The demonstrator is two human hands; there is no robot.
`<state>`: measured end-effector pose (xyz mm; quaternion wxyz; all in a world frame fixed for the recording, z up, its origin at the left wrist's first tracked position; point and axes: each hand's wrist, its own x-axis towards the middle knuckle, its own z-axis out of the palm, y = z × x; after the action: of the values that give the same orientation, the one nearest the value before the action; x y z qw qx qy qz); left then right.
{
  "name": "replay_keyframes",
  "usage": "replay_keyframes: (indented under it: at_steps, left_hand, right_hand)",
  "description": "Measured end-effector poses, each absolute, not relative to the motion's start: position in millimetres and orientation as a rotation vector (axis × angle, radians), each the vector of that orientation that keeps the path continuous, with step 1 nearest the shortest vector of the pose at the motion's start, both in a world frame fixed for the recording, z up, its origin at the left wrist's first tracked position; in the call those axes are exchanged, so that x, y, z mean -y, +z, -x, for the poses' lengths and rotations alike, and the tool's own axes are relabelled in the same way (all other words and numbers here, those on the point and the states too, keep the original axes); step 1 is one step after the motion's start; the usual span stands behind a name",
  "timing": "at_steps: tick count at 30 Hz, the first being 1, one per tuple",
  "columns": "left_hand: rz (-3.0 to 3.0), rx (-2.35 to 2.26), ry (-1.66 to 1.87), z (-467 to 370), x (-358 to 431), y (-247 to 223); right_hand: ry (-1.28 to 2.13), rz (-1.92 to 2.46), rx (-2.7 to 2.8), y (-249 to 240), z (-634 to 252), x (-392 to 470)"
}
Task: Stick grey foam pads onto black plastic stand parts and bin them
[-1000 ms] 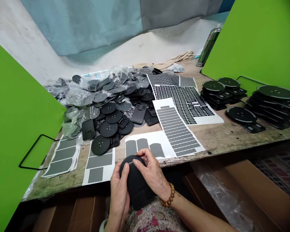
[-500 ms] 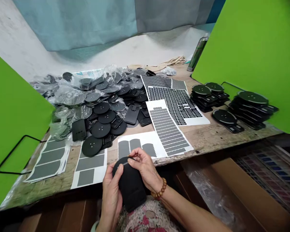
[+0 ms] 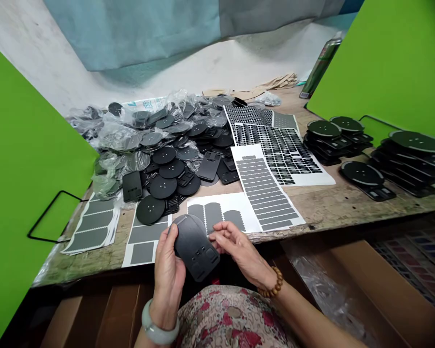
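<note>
The left hand (image 3: 168, 263) is closed around the left edge of a black plate (image 3: 191, 239), low in the centre of the frame. Its thumb lies flat on the front face, near the round upper end, and the other fingers go behind the plate, where they are mostly hidden. The plate is held tilted, with its squared end, which has small slots, pointing to the lower right.

The right hand (image 3: 242, 251) is at the right side of the plate. Its fingers are bent and half closed, with the thumb near to them. The fingertips are just beside the edge of the plate; I cannot tell whether they touch it or pinch something small.

On the left wrist is a pale bangle (image 3: 158, 325), and on the right wrist a beaded bracelet (image 3: 273, 283). Beyond the hands, on the table (image 3: 329, 211), there are sheets with grey shapes (image 3: 213, 214) in the middle of the frame, a pile of black parts (image 3: 163, 187) at centre left, and a stack (image 3: 413, 154) at the right.
</note>
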<state>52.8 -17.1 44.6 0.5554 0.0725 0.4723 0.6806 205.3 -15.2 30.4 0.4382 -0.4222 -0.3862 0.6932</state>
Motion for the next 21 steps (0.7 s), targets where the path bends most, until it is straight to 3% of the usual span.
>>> replay_keyframes:
  at_steps: [8, 21]
  left_hand:
    - [-0.233, -1.123, 1.654, -48.6, 13.4, 46.6]
    - [-0.396, -1.075, 1.543, -62.8, 29.2, 46.3]
  right_hand:
    - [1.999, 0.891, 0.842, 30.5, -196.3, 33.8]
    - [1.912, 0.732, 0.707, 25.3, -180.8, 36.2]
